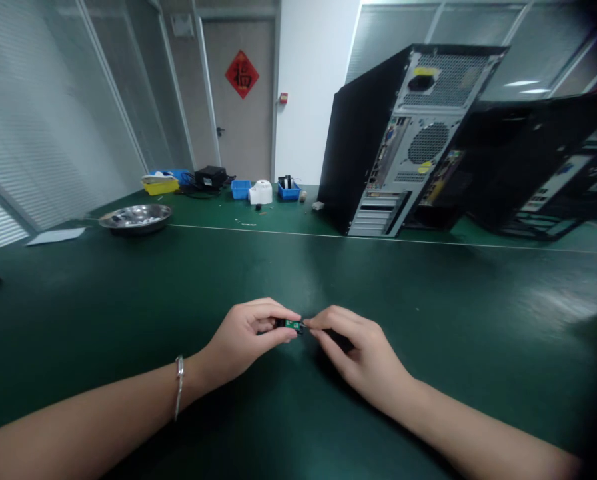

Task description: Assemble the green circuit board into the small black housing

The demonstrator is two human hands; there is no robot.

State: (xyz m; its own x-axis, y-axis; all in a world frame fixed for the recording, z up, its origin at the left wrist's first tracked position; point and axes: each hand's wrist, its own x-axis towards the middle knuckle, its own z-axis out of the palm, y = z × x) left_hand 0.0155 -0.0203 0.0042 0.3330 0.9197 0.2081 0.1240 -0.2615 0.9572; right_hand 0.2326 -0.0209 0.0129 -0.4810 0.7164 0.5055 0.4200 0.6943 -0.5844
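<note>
Between the thumb and fingers of my left hand (pixel 248 332) is a small green circuit board (pixel 293 325), with black material around its edges. The board lies over the middle of the green table, its face turned up. My right hand (pixel 361 343) is closed in a pinch just at the board's right end. A thin, small piece shows at those fingertips, too tiny to name, and I cannot tell whether it is joined to the board. A silver bracelet hangs on my left wrist.
A metal bowl (pixel 137 219) with small pale pieces stands at the left, near a white sheet (pixel 56 236). Blue bins (pixel 241 189), a yellow tray (pixel 160 187) and a white plastic part (pixel 261 193) line the back. Black computer towers (pixel 363 133) stand at the back right.
</note>
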